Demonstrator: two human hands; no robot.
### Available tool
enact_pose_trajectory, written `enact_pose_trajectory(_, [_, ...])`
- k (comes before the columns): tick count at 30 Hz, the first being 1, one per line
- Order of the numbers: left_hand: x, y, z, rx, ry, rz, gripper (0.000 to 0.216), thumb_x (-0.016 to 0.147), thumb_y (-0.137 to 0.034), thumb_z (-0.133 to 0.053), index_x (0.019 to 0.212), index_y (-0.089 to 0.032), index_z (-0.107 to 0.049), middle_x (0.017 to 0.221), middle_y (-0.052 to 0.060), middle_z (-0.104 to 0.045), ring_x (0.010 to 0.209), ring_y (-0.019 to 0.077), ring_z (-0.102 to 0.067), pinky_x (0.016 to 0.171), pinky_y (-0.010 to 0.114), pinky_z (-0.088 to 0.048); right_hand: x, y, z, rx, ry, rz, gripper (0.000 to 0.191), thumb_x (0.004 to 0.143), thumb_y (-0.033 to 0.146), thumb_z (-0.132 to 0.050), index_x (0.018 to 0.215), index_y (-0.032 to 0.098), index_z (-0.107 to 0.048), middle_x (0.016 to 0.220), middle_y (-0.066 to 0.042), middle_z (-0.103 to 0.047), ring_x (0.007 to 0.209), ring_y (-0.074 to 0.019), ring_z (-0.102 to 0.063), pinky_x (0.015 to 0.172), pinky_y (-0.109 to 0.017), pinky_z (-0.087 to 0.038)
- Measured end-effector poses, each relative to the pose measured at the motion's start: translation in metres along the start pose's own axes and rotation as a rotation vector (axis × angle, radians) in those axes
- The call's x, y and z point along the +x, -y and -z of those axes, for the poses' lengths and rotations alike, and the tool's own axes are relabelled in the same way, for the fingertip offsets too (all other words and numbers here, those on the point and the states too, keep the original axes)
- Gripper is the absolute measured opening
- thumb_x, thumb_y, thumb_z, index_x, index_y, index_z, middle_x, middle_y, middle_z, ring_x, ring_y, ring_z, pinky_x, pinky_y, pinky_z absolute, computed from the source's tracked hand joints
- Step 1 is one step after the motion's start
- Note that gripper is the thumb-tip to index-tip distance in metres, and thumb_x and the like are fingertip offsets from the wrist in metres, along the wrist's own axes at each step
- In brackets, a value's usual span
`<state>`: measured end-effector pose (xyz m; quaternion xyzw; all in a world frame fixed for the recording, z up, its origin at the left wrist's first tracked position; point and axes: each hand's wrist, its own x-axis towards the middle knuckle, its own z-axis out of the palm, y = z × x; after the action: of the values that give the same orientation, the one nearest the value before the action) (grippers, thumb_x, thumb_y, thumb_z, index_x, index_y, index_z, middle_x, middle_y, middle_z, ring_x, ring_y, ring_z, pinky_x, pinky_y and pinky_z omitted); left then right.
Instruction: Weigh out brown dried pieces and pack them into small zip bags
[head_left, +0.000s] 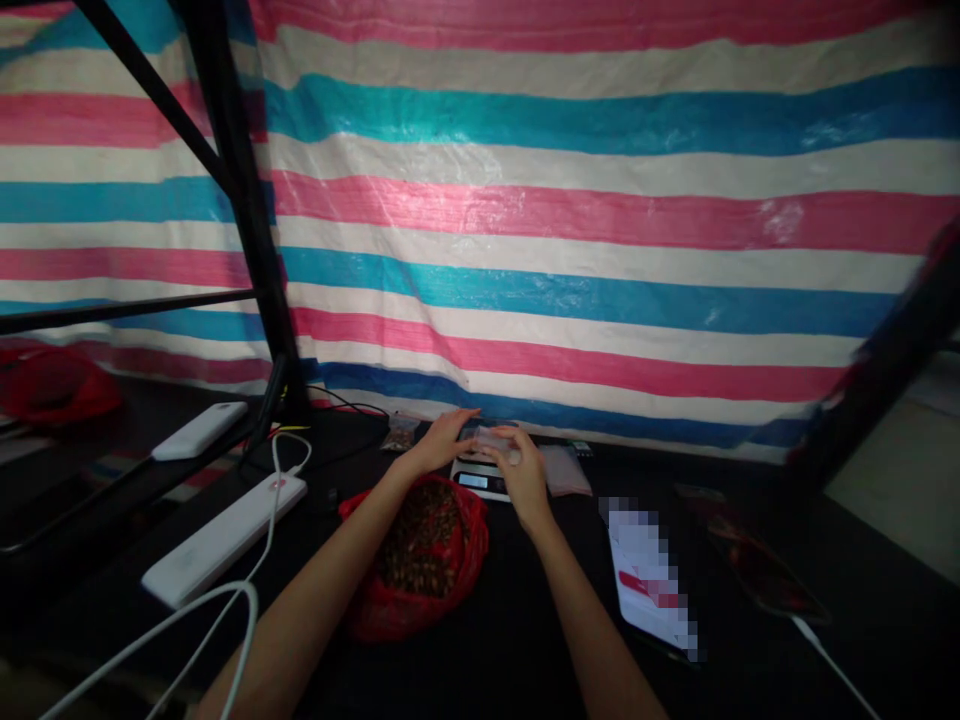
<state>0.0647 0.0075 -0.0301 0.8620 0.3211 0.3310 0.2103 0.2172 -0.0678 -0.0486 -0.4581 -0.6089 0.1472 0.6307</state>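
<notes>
A small digital scale (482, 483) with a lit display sits on the black table near the striped sheet. Above it, the fingers of my right hand (525, 475) are closed on a small clear plastic piece (487, 438), perhaps a bag or a lid. My left hand (442, 442) is at the scale's left side, fingers stretched out and apart, close to the same plastic. In front of the scale, partly behind my left forearm, lies an open red plastic bag (472, 545) full of small brown pieces (420, 545). What they are is too small to tell.
A small clear packet of brown pieces (401, 432) lies left of the hands, clear plastic bags (566, 470) right. Phones (652, 580) (757, 560) lie further right. A white power strip (225, 540) with cable is at left. Black frame posts (247, 220) stand before the striped sheet (562, 220).
</notes>
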Motion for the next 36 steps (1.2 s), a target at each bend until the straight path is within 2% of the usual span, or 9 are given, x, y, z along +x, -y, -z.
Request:
enact_pose_trajectory(6, [-0.108,-0.013,0.049,0.219,-0.2,0.217,0.041,0.081,-0.034,-0.047,0.12,-0.024,-0.046,0.128,0.007,-0.045,0.12,0.0229,-0.037,0.104,0.046,-0.019,-0.012,0.012,-0.021,0.028,0.282,0.017,0.037,0.066,0.024,-0.066,0.103,0.026,-0.061,0.094,-0.003,-0.063,0.082,-0.0188,-0.055,0.075,-0.033,-0.044])
enact_pose_trajectory(9, [-0.168,-0.011,0.043,0.103,-0.453,0.439,0.055,0.078,-0.037,-0.049,0.127,-0.017,-0.034,0.131,0.013,-0.038,0.121,0.0251,-0.036,0.101,0.045,-0.027,-0.018,0.018,-0.026,-0.001,0.476,0.121,0.037,0.068,0.019,-0.064,0.104,0.028,-0.062,0.098,-0.003,-0.061,0.092,-0.0204,-0.054,0.083,-0.035,-0.041])
enact_pose_trajectory(11, [-0.201,-0.015,0.033,-0.073,-0.508,0.597,0.067,0.076,-0.042,-0.05,0.132,-0.016,-0.024,0.137,0.015,-0.029,0.118,0.0261,-0.04,0.095,0.042,-0.037,-0.023,0.02,-0.027,-0.084,0.572,0.178,0.034,0.07,0.014,-0.061,0.102,0.027,-0.064,0.099,-0.004,-0.061,0.094,-0.021,-0.054,0.086,-0.035,-0.04])
enact_pose_trajectory(15, [-0.24,-0.036,0.019,-0.157,-0.56,0.756,0.076,0.071,-0.048,-0.053,0.134,-0.016,-0.023,0.122,0.014,-0.047,0.108,0.0261,-0.05,0.091,0.042,-0.041,-0.031,0.02,-0.027,-0.241,0.665,0.216,0.035,0.072,0.011,-0.057,0.103,0.026,-0.063,0.1,-0.004,-0.062,0.094,-0.0216,-0.056,0.086,-0.035,-0.041])
enact_pose_trajectory(19, [-0.247,-0.057,0.008,-0.154,-0.476,0.758,0.08,0.068,-0.045,-0.059,0.135,-0.018,-0.023,0.101,0.01,-0.061,0.097,0.026,-0.057,0.089,0.044,-0.042,-0.036,0.023,-0.031,-0.27,0.721,0.231,0.034,0.072,0.012,-0.058,0.102,0.027,-0.063,0.102,-0.003,-0.063,0.094,-0.0209,-0.056,0.086,-0.034,-0.042])
enact_pose_trajectory(22, [-0.242,-0.065,-0.011,-0.327,-0.473,0.7,0.085,0.069,-0.041,-0.06,0.138,-0.021,-0.014,0.117,0.012,-0.055,0.107,0.0247,-0.053,0.094,0.041,-0.04,-0.038,0.026,-0.034,-0.234,0.752,0.223,0.033,0.072,0.011,-0.058,0.1,0.027,-0.064,0.103,-0.002,-0.064,0.095,-0.0202,-0.057,0.087,-0.033,-0.041])
enact_pose_trajectory(26, [-0.227,-0.073,-0.038,-0.611,-0.638,0.63,0.08,0.072,-0.04,-0.058,0.138,-0.027,-0.014,0.135,0.01,-0.039,0.121,0.0241,-0.04,0.103,0.04,-0.031,-0.04,0.03,-0.039,-0.138,0.817,0.18,0.032,0.071,0.011,-0.059,0.098,0.026,-0.065,0.101,-0.002,-0.066,0.096,-0.0195,-0.058,0.086,-0.031,-0.042])
enact_pose_trajectory(30, [-0.211,-0.079,-0.048,-0.864,-0.811,0.6,0.078,0.072,-0.041,-0.059,0.137,-0.025,-0.018,0.135,0.011,-0.039,0.123,0.0265,-0.037,0.102,0.041,-0.03,-0.042,0.032,-0.044,-0.072,0.859,0.118,0.031,0.07,0.012,-0.061,0.099,0.024,-0.066,0.101,-0.003,-0.066,0.097,-0.0193,-0.058,0.088,-0.031,-0.042])
enact_pose_trajectory(36, [-0.198,-0.059,-0.055,-0.882,-0.973,0.592,0.082,0.067,-0.043,-0.062,0.136,-0.022,-0.023,0.136,0.013,-0.037,0.124,0.028,-0.035,0.101,0.04,-0.032,-0.045,0.02,-0.05,0.06,0.825,0.012,0.03,0.066,0.014,-0.065,0.094,0.023,-0.068,0.097,-0.004,-0.067,0.091,-0.0194,-0.061,0.08,-0.031,-0.048])
